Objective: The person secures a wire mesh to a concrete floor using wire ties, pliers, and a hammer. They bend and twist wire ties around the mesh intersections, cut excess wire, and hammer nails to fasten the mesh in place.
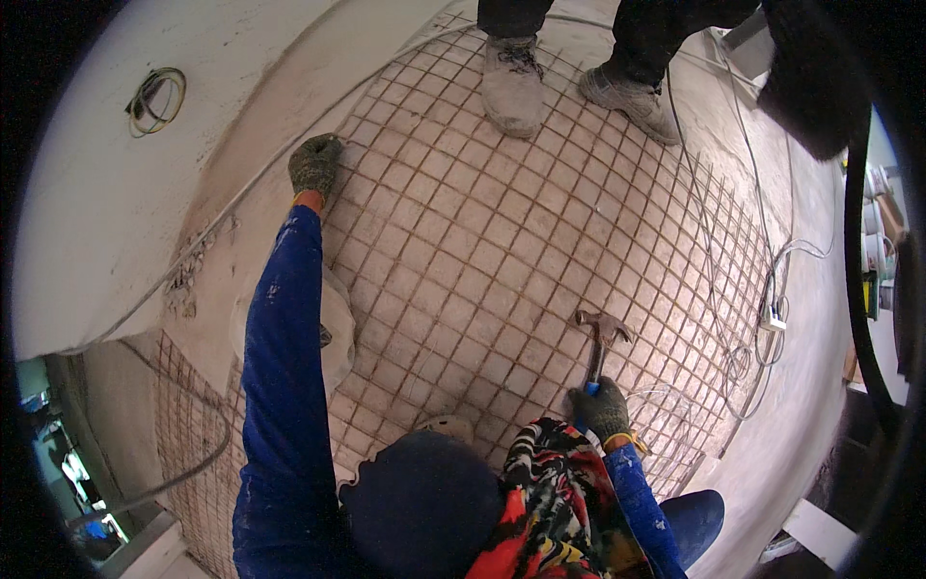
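Note:
My right hand [603, 412], in a grey-green knit glove, is closed round the blue grip of a claw hammer [601, 340]. The hammer's metal head points away from me over the rusty steel mesh [463, 251] on the floor. Far out to the left, my left hand [316, 164], gloved the same way, is closed at the mesh's left edge. Its fingertips are pressed together near a wire end, and what they hold, if anything, is too small to make out. Both sleeves are blue with pale specks.
Another person's dusty shoes [511, 87] stand on the far part of the mesh. A pale cable [260, 172] runs along its left side. Cables and a white plug connector [773, 319] lie at right. A coiled cable [154, 100] sits at upper left. Beneath my left arm is a pale round object [338, 338].

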A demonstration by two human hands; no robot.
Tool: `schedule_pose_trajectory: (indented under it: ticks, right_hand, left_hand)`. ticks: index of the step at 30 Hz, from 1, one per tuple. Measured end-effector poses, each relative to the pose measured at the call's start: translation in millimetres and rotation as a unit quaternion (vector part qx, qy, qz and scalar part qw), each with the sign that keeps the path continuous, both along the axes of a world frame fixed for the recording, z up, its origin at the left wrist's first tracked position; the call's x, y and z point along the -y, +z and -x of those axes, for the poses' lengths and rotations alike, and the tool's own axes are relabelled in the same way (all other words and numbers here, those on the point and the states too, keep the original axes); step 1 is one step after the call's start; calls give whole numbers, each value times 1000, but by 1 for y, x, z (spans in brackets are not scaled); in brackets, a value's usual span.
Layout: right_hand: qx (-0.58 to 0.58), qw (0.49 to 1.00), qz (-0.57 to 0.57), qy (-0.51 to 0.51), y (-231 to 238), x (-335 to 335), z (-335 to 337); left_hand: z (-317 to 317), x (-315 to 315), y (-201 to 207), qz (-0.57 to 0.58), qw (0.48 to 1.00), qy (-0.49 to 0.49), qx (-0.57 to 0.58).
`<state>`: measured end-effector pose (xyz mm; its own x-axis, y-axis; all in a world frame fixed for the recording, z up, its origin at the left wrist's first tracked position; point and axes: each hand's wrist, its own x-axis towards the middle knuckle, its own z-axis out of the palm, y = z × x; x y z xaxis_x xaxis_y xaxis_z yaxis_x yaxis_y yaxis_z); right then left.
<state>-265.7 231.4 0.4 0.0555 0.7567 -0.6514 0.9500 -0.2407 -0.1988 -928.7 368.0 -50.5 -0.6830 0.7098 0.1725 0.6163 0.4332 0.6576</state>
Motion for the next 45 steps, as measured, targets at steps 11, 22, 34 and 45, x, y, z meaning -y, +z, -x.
schedule_pose_trajectory:
  ticks: [11,22,34,45]
  right_hand:
    - [-221,919,54,-324,60,-14,38]
    - [-370,921,121,-11,108,-79,208]
    - [-263,684,-479,483,34,-170,412]
    - [-230,722,-454,470,-1,-163,432]
  left_hand:
    - [11,-11,-28,-27,996,-45,-76]
    - [-3,-19,-38,40,980,-13,-196]
    - [-17,-12,-18,10,991,12,-134]
    - [-17,-8,-18,7,992,13,-128]
